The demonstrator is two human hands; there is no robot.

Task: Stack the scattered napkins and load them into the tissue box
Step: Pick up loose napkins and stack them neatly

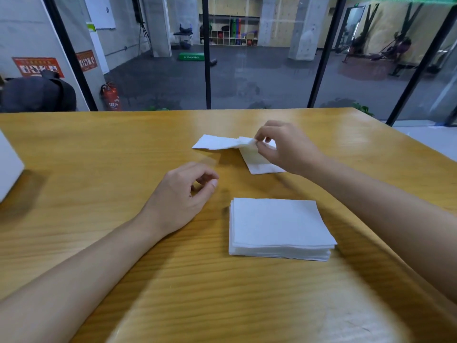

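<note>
Head view: pinches lifted napkin (pixel 217 143) in right hand (pixel 284 147), left hand (pixel 183 194) loosely curled, empty; risks dragging second napkin (pixel 257 162) beneath palm askew.

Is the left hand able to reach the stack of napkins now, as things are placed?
Probably yes. The left hand is empty and close beside the napkin stack, with only bare table between them. The right hand is farther away, pinching a loose napkin, so it does not block.
</note>
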